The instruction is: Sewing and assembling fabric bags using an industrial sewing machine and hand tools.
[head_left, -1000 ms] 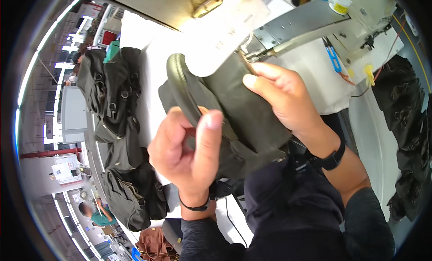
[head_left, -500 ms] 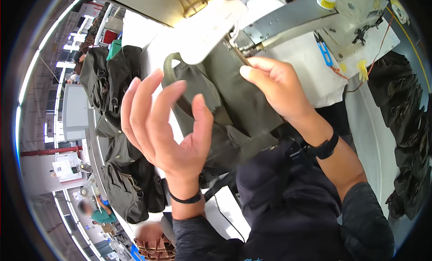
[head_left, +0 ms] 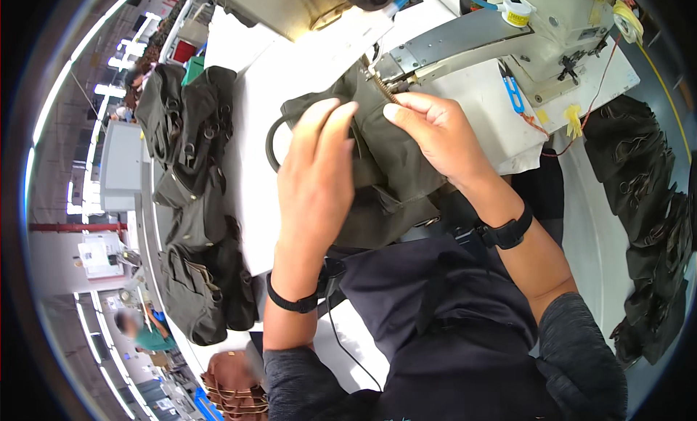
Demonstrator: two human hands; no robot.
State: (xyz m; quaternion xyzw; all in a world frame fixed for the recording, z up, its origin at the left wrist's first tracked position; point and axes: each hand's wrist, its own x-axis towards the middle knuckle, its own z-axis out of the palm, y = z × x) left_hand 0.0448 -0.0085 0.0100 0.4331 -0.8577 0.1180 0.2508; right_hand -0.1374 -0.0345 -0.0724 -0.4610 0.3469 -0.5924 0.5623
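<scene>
A dark olive fabric bag [head_left: 396, 163] lies under the sewing machine's needle area, its top edge bearing a toothed strip that looks like a zipper [head_left: 385, 88]. My right hand [head_left: 439, 134] pinches the bag's edge at the near end of that strip, thumb on top. Over the bag's left part hovers or rests my left hand [head_left: 316, 178], back upward and fingers stretched forward, slightly blurred; whether it touches the cloth is unclear. A rounded handle loop [head_left: 273, 141] of the bag sticks out left of that hand.
The sewing machine [head_left: 465, 47] spans the top. Blue-handled thread snips [head_left: 512, 91] lie on its bed. Several olive bags [head_left: 192, 276] are piled along the left, with more dark fabric pieces [head_left: 639, 203] hanging at the right. A brown bag [head_left: 234, 385] is lower left; a person [head_left: 149, 330] sits beyond.
My left hand has swung right and turned its back upward, onto or over the bag, from a raised, spread pose. My right hand keeps its pinch. The view has shifted slightly.
</scene>
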